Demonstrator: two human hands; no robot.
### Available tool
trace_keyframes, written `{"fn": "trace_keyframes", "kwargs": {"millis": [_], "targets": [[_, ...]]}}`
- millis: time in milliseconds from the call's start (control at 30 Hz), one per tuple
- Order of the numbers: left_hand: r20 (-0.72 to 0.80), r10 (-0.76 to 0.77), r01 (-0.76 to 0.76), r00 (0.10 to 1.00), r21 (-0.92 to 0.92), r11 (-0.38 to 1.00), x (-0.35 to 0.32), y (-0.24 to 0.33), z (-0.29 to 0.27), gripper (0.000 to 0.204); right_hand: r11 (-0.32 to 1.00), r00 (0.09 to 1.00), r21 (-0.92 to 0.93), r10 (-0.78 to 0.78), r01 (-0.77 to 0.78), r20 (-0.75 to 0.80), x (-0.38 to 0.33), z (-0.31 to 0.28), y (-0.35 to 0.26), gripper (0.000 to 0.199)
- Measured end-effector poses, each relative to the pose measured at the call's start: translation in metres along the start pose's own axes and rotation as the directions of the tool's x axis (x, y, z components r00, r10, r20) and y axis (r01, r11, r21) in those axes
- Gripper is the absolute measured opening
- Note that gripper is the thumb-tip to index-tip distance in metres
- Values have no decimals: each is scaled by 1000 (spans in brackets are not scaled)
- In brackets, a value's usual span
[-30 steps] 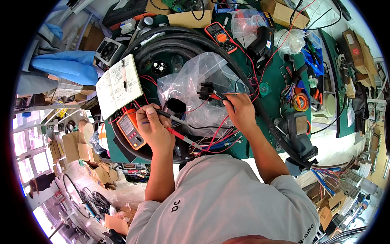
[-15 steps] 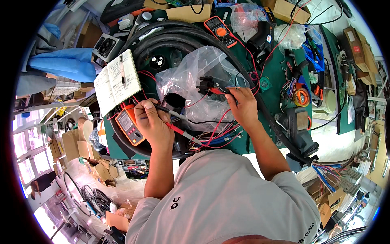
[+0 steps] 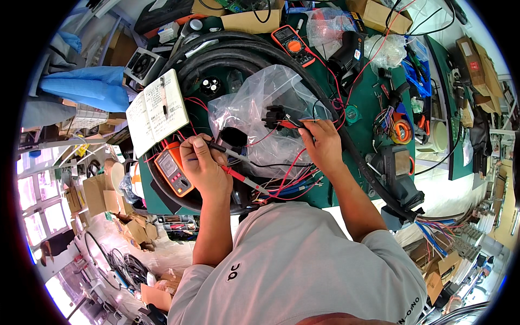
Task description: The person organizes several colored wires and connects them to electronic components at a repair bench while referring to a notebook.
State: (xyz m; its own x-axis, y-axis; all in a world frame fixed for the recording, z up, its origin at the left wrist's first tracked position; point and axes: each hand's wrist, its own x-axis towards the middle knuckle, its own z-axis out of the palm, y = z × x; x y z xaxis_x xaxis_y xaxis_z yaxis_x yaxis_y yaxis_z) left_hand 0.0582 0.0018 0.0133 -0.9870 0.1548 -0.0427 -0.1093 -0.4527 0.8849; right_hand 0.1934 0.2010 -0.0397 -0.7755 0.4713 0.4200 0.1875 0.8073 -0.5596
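Note:
My left hand is closed around two multimeter test probes. The black probe points right, and the red probe slants down and right below it. Fingers pinched, my right hand holds a black connector by the short red and black leads behind it; how these join is hard to make out. Beneath the connector lies a clear plastic bag. A black cylindrical sleeve rests between my hands. Beside my left hand, an orange multimeter leans near an open notebook.
Thick black cable coils over the green table and runs down its right side. Another orange multimeter lies at the back. A black charging-gun-like handle is to its right. Coloured wires lie at the near edge.
The connector and my right hand have shifted very slightly. My left hand keeps both probes in nearly the same place.

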Motion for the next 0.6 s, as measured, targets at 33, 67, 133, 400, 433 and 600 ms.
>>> {"fn": "trace_keyframes", "kwargs": {"millis": [33, 67, 133, 400, 433, 600], "targets": [[0, 0, 0, 1000, 0, 1000, 0, 0, 0, 13, 1000, 1000, 6, -4, 4, -4, 0, 0, 0, 17], [-2, 2, -2, 1000, 2, 1000, 0, 0, 0, 13, 1000, 1000, 11, -8, 8, -8, 0, 1, 0, 17], [-3, 3, -3, 1000, 5, 1000, 0, 0, 0, 13, 1000, 1000, 7, -10, 10, -6, 0, 1, 0, 17], [15, 10, -10, 1000, 17, 1000, 1, -1, -2, 14, 1000, 1000, -13, -5, 4, -7, 0, 1, 0, 16], [16, 10, -11, 1000, 21, 1000, 1, -1, -2, 15, 1000, 1000, -15, -5, 5, -11, 0, 1, 0, 16], [8, 8, -8, 1000, 26, 1000, 0, 0, -1, 15, 1000, 1000, -6, -9, 8, -5, 0, 1, -1, 17]]}}
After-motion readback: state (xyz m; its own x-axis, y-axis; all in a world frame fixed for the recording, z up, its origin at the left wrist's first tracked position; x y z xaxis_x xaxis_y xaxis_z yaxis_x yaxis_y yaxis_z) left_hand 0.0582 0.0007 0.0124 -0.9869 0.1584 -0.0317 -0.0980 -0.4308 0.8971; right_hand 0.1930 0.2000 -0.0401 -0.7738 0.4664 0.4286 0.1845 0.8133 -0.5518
